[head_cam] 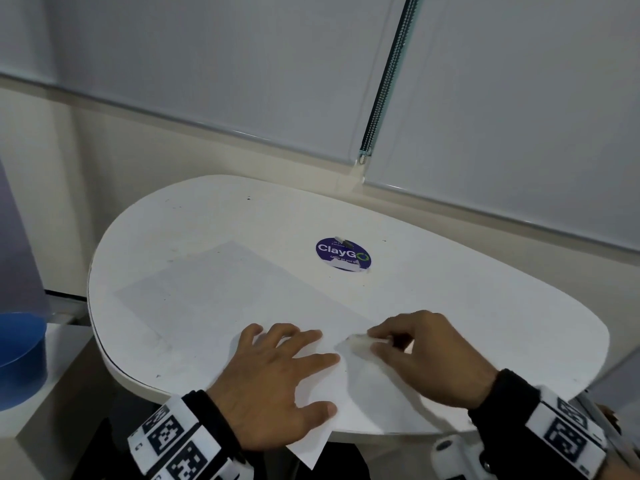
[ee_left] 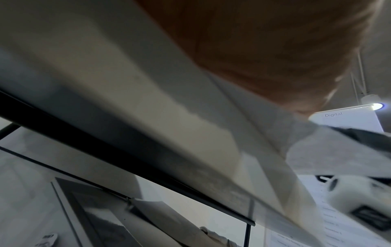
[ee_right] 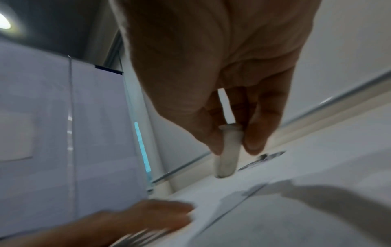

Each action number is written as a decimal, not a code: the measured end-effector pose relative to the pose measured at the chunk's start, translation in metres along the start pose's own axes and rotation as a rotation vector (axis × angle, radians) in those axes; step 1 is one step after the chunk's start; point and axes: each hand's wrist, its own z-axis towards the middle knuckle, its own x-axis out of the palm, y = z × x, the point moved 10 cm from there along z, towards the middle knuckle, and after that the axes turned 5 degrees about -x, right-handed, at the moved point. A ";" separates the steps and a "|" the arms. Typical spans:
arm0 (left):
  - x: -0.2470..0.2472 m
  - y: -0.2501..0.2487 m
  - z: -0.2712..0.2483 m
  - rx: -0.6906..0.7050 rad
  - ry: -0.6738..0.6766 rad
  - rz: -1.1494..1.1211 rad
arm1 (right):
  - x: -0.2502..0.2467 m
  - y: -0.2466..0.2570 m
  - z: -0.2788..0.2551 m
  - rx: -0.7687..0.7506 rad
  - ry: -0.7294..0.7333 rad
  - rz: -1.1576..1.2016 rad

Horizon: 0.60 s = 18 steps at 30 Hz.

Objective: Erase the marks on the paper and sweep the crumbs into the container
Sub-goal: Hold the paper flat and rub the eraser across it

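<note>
A white sheet of paper lies slantwise on the white table, its near corner hanging over the front edge. My left hand lies flat on the paper's near part with fingers spread, pressing it down. My right hand pinches a whitish eraser between thumb and fingers just right of the left hand. In the right wrist view the eraser points down with its tip close to the paper. The left wrist view shows only the palm and the table edge, blurred.
A round purple "ClayGo" sticker with a small dark object on it sits mid-table. A blue container stands on a lower white surface at the left. Roller blinds and a wall close off the table's far side.
</note>
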 end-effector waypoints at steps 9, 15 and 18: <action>0.001 0.000 0.002 0.014 -0.020 0.000 | 0.015 0.001 -0.004 0.007 0.063 -0.042; 0.000 0.001 0.001 0.011 -0.035 0.011 | 0.002 -0.013 0.006 0.073 0.008 -0.098; 0.000 0.001 0.002 0.008 -0.032 -0.016 | 0.017 0.004 0.001 0.020 0.071 -0.119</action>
